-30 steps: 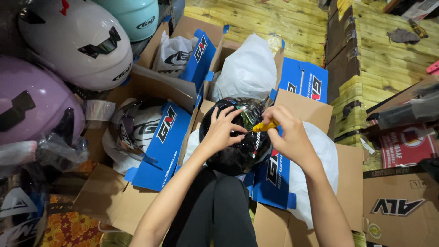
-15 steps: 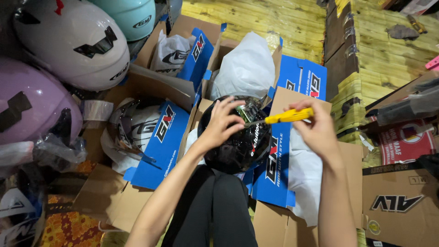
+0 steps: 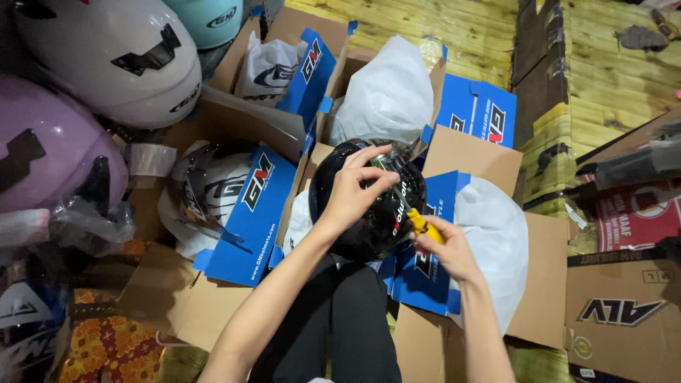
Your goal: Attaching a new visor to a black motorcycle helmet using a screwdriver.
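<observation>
Your left hand (image 3: 352, 193) spreads over the top of the black helmet (image 3: 369, 202), fingers gripping it so it sits steady on your lap; your right hand (image 3: 443, 245), just beside its lower edge, is clenched around a yellow-handled tool (image 3: 423, 225) angled toward the shell; open blue-and-brown boxes (image 3: 468, 120) lie beyond both hands
</observation>
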